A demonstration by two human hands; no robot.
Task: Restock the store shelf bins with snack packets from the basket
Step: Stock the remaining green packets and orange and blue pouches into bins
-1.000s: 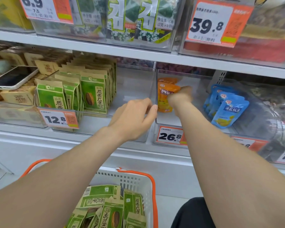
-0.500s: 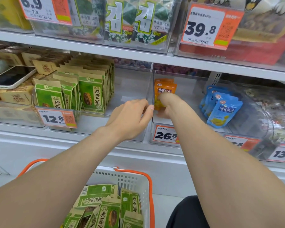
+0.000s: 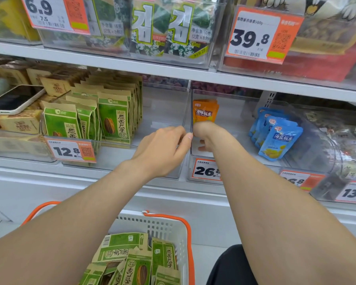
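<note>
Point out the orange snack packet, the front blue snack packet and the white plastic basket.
orange snack packet [image 3: 203, 113]: head view, printed front.
front blue snack packet [image 3: 282, 138]: head view, front label.
white plastic basket [image 3: 152, 225]: head view, slotted wall.

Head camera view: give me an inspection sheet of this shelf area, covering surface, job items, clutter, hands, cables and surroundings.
Surface: white shelf carrying clear bins with price tags.
Job's things: shelved green packets standing in rows in one bin; loose green packets lying in the basket below.
Clutter: phone lying on brown packets at far left.
Hands: left hand has its fingertips at the wall edge between two bins; right hand is inside the bin of orange packets, just below them; grip unclear for both.
Cables: nothing seen.
Surroundings: blue packets in the next bin right; seaweed packs on the shelf above.
</note>
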